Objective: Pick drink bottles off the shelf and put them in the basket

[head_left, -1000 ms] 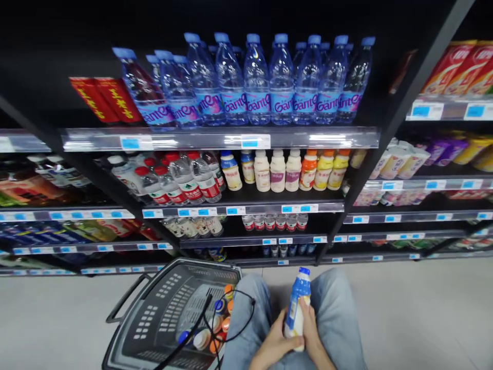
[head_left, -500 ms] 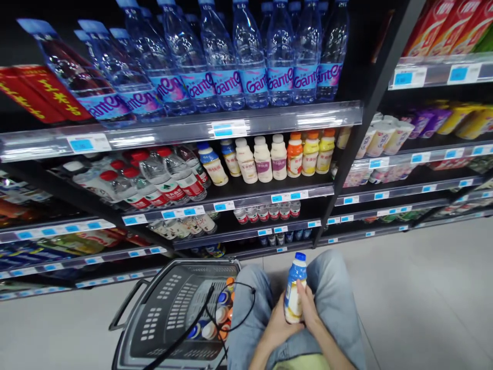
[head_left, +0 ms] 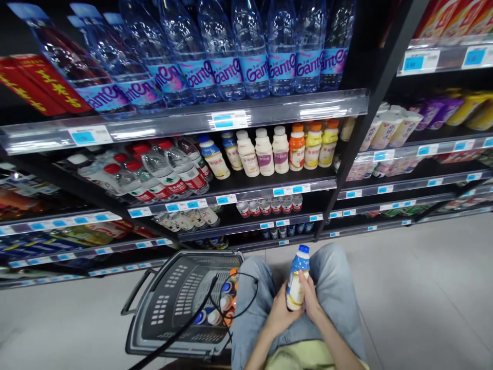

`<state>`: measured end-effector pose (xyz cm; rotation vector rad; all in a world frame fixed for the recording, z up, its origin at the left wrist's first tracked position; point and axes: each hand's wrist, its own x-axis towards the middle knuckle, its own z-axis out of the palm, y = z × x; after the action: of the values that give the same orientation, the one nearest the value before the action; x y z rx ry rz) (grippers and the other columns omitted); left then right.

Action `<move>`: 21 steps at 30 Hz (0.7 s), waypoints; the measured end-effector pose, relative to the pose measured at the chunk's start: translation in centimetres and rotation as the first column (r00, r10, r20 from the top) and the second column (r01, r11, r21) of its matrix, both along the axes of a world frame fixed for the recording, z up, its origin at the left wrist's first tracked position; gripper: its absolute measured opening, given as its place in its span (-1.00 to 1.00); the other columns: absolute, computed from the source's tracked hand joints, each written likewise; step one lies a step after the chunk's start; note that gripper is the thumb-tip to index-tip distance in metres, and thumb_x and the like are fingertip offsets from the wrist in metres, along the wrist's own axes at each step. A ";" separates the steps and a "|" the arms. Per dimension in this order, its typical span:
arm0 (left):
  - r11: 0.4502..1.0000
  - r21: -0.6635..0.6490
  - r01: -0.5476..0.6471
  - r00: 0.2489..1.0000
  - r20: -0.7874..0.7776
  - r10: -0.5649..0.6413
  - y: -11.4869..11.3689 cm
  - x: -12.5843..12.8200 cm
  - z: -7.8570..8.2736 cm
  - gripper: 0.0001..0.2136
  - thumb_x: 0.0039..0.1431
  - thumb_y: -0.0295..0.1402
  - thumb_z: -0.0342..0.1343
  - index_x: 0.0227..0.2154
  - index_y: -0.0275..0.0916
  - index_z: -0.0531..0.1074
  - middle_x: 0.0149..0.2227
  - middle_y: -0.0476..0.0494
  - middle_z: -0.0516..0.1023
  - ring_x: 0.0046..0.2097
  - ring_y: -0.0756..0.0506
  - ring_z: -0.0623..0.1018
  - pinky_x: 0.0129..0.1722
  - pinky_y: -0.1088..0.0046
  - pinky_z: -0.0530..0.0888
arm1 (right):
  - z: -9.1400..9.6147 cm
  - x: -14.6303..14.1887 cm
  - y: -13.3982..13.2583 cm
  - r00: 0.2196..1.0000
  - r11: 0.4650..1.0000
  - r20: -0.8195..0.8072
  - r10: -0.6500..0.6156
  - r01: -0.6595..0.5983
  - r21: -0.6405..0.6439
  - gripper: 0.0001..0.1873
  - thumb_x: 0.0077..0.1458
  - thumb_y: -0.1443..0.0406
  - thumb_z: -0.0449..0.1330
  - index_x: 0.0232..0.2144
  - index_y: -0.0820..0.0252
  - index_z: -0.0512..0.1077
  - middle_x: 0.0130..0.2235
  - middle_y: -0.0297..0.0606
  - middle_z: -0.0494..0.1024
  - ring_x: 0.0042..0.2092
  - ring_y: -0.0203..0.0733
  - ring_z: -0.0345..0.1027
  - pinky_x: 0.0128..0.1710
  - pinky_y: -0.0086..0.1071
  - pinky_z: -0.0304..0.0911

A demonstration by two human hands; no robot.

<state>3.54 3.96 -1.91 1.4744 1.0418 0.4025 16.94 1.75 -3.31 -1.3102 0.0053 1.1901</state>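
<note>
Between my knees a blue-capped bottle (head_left: 296,288) with a white and yellow label is held nearly upright, tilted a little. My left hand (head_left: 283,311) is wrapped round its lower part from the left. On its right side, my right hand (head_left: 309,295) grips it with the fingers against the label. To my left stands a grey shopping basket (head_left: 173,293), with several bottles (head_left: 217,311) with blue, white and orange caps at its right end. Similar bottles (head_left: 265,151) stand in a row on the shelf in front of me.
Large blue water bottles (head_left: 252,67) line the upper shelf, and red-capped water bottles (head_left: 169,169) lie below them at left. A black cable (head_left: 192,321) hangs across the basket. Dark shelf uprights (head_left: 354,139) divide the racks; pale floor (head_left: 423,277) extends to the right.
The view has shifted slightly, so the basket appears a little further right and higher. Both hands still hold the bottle, with hardly any change in grip.
</note>
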 end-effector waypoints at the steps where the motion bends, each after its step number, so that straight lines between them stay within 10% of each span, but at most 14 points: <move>1: 1.000 0.001 0.001 1.000 0.003 -0.001 -0.1 0.0 -0.2 -0.04 -0.17 -0.33 0.55 0.38 -0.17 0.38 0.34 -0.33 0.52 0.37 -0.42 0.48 0.44 0.01 0.37 | -0.1 0.0 0.0 1.000 1.000 -0.002 -0.006 0.006 -0.007 -0.23 -0.36 -0.26 0.58 -0.26 0.12 0.56 -0.36 -0.30 0.69 -0.27 -0.01 0.61 -0.22 -0.23 0.51; 12: 1.000 -0.024 0.016 0.998 0.065 -0.014 -0.4 -0.4 -1.7 -0.05 0.00 -0.31 0.46 0.47 -0.22 0.23 0.50 -0.42 0.27 0.52 -0.44 0.25 0.56 -0.09 0.08 | 0.1 0.2 0.1 0.994 0.994 -0.105 -0.037 0.047 0.095 -0.32 -0.25 -0.22 0.58 -0.26 0.10 0.57 -0.25 -0.30 0.74 -0.22 -0.02 0.64 -0.11 -0.19 0.55; 21: 1.000 -0.016 -0.022 0.993 0.118 0.024 -0.2 -0.2 0.1 -0.05 0.03 -0.11 0.48 0.46 -0.20 0.24 0.43 -0.40 0.36 0.45 -0.40 0.35 0.51 -0.07 0.18 | 0.9 0.8 0.4 0.966 0.987 -0.256 0.012 0.030 0.158 -0.18 -0.12 -0.45 0.33 -0.19 0.07 0.63 -0.17 -0.17 0.76 -0.12 0.10 0.65 -0.03 -0.07 0.55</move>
<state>3.36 3.78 -1.84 1.4093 0.9659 0.4920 17.71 2.14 -2.37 -1.0076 0.1011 1.3178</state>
